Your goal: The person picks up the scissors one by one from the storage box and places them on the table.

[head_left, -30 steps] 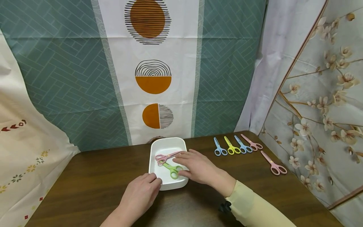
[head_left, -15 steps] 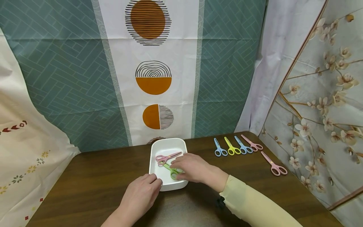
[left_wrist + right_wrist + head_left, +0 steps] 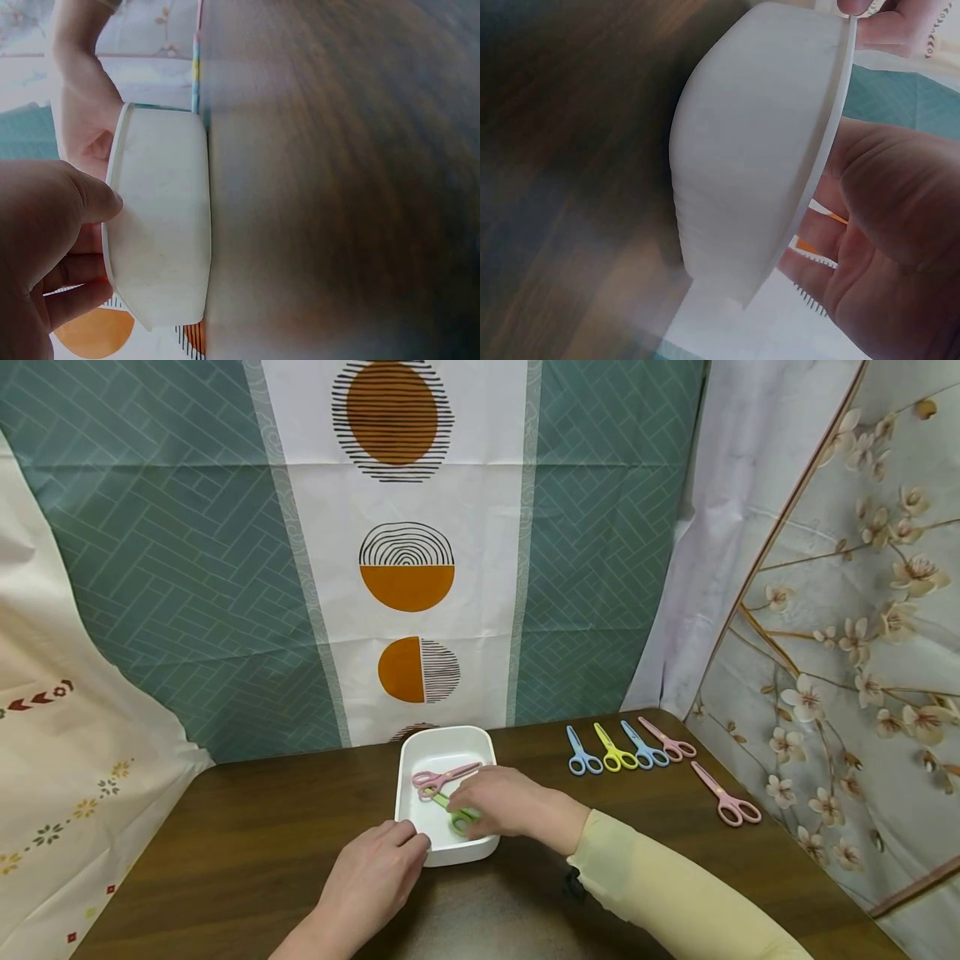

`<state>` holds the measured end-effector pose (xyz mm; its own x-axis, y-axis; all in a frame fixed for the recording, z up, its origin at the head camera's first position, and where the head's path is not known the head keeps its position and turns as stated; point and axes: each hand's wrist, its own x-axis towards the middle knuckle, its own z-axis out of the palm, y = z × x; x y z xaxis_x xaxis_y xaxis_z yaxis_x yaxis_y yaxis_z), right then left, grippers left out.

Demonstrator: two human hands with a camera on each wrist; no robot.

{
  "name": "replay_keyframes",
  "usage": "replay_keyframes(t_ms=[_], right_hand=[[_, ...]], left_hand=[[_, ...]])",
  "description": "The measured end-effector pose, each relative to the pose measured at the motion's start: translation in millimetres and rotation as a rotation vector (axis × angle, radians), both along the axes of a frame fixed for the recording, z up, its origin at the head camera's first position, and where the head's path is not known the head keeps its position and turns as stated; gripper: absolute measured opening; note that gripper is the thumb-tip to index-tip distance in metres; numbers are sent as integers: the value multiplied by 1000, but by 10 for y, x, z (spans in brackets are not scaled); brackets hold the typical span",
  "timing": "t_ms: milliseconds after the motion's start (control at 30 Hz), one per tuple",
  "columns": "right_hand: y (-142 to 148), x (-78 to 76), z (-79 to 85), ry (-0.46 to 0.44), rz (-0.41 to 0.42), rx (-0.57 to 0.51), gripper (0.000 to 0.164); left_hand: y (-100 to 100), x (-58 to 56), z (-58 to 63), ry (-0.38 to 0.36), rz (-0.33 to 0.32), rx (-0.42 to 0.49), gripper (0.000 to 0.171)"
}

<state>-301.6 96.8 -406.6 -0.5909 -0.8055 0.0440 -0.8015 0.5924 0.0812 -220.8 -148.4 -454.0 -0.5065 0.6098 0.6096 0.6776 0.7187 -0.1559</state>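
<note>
White tray [image 3: 457, 857], left hand [image 3: 378, 872] on rim [image 3: 400, 785], table's left edge [image 3: 155, 860] well apart

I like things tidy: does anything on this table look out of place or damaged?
One pair of pink scissors looks out of place, lying apart from the row of four scissors. In the white tray, another pink pair overlaps the green scissors. No visible damage.

1. Under the right hand [image 3: 501, 802], the green ring-handled plastic scissors [image 3: 454, 812] are partly hidden; whether it pinches them is unclear.
2. The left hand [image 3: 45, 232] is cut off by its wrist view's edge.
3. Beside it, the brown wooden tabletop [image 3: 337, 195] is blurred.
</note>
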Motion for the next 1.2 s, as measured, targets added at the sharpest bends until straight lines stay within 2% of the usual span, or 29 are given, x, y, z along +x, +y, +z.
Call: replay_keyframes(t_ms=[367,700,1033,1200], right_hand=[[-76,-33,19,-18,-18,76,41],[-132,-79,-35,-17,-26,131,42],[-154,-94,-44,-52,-32,132,27],[-165,-93,-40,-39,-19,127,24]], left_hand=[[-2,1,10,-7,9,-3,31],[-2,6,4,-13,6,-1,30],[-6,0,0,-7,-1,6,32],[-7,-3,-5,-3,1,2,31]])
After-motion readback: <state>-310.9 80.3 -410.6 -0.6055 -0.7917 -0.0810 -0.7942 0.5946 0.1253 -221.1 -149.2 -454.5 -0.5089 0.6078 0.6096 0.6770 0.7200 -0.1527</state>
